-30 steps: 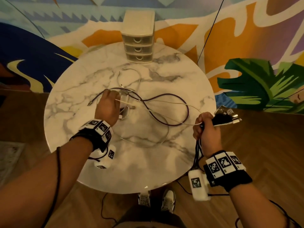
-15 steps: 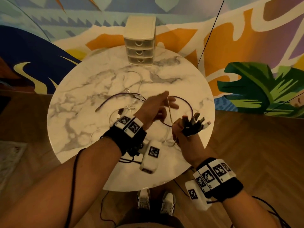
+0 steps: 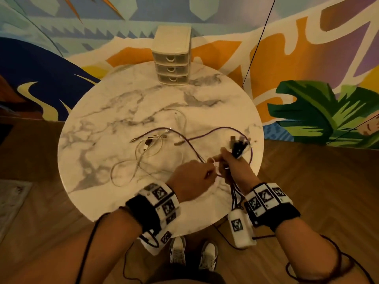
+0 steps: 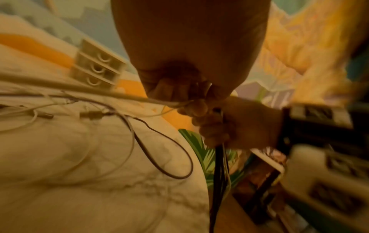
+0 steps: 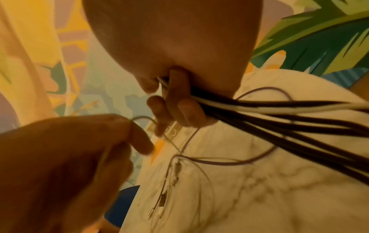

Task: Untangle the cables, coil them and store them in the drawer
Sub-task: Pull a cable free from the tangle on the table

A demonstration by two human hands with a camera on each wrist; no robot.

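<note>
My right hand (image 3: pixel 226 163) grips a bundle of dark and white cables (image 5: pixel 279 113). The bundle's plugs (image 3: pixel 239 146) stick up above the fist and its tails hang below the table edge. Right beside it, my left hand (image 3: pixel 209 172) pinches a thin white cable (image 4: pixel 119 94) that runs back to the loose tangle. White cable loops (image 3: pixel 147 154) and a purple cable (image 3: pixel 215 133) lie on the round marble table (image 3: pixel 98 124). A small cream three-drawer unit (image 3: pixel 172 58) stands at the table's far edge with all drawers closed.
A painted mural wall rises behind the table. Wooden floor surrounds it, and my shoes (image 3: pixel 192 255) show below the near edge. Sensor leads trail from both wrist bands.
My left hand left the tangle at mid-table and came right to meet the right hand, now pinching a white cable. The right hand drew in from the table's right edge.
</note>
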